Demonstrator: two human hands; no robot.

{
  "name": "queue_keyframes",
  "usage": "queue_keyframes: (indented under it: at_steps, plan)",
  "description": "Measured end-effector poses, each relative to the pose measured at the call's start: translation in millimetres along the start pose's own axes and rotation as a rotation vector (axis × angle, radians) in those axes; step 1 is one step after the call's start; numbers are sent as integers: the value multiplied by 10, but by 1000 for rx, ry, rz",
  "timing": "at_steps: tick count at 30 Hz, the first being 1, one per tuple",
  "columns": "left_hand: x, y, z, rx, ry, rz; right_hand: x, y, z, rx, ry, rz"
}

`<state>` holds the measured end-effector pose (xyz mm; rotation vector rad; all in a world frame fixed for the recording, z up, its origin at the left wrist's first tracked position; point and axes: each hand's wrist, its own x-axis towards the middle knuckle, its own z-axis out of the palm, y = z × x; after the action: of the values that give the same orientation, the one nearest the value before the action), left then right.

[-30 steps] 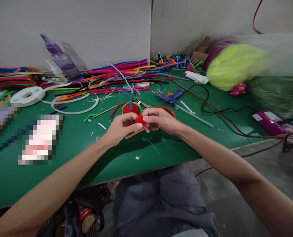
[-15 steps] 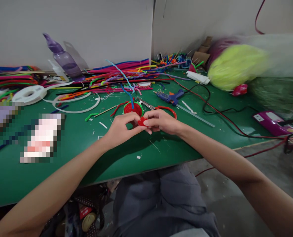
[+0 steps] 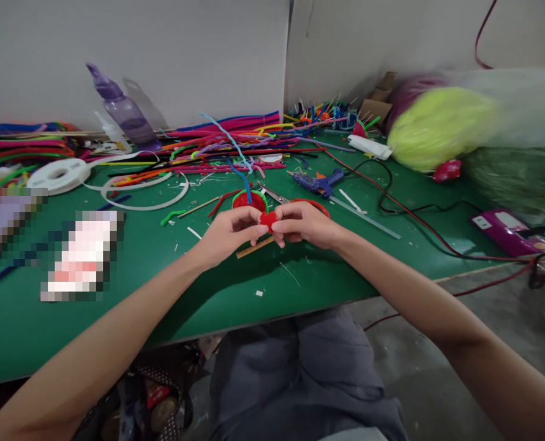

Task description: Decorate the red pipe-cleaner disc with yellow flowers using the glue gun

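Note:
A small red fuzzy piece, roughly heart-shaped, is pinched between my two hands above the green table. My left hand grips its left side with thumb and fingers. On its right side, the thumb and forefinger of my right hand press it. A thin wooden stick shows just below my fingertips; what supports it is hidden. Just behind the hands lies a red round piece with a green rim, with a blue stem on it. Scissors lie beside it, their handles partly covered by my right hand.
A blue glue gun lies at the back right, its cord running toward a purple power strip. Colourful pipe cleaners, a purple bottle and a white ribbon roll stand behind. Bagged yellow material is at right.
The red piece has been turned so that its heart-like face shows between my fingertips. The wooden stick has come into view below my hands. The whole view has shifted slightly.

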<state>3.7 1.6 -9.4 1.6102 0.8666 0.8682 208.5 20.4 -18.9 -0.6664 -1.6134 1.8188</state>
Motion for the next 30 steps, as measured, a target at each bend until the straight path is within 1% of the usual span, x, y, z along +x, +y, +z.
queue_keyframes:
  at_steps: [2, 6, 12, 14, 18, 22, 24, 28, 30]
  plan:
    - [1, 4, -7, -9, -34, -22, -5, -15, -8, -23, 2, 11]
    - [-6, 7, -20, 45, -77, -50, -14, -27, -8, -53, 23, 20]
    - [-6, -22, -28, 109, -57, -44, -29, -40, 10, -91, 10, 37]
    - [-7, -28, -28, 106, -76, -51, -35, -56, 13, -90, -22, 42]
    - [-23, -17, -30, 40, -177, -87, -50, -96, 10, -73, -125, 62]
    - [-39, -2, -33, -3, -226, -98, -58, -107, 0, -70, -169, 54]
    - [-34, -14, -34, -21, -204, -82, -52, -89, -1, -59, -157, 39]
    - [-2, -60, -30, -91, -65, -6, -24, -22, 17, -14, -50, -46]
    - [10, -70, -25, -107, -32, -3, -12, 0, 32, 0, -4, -70]
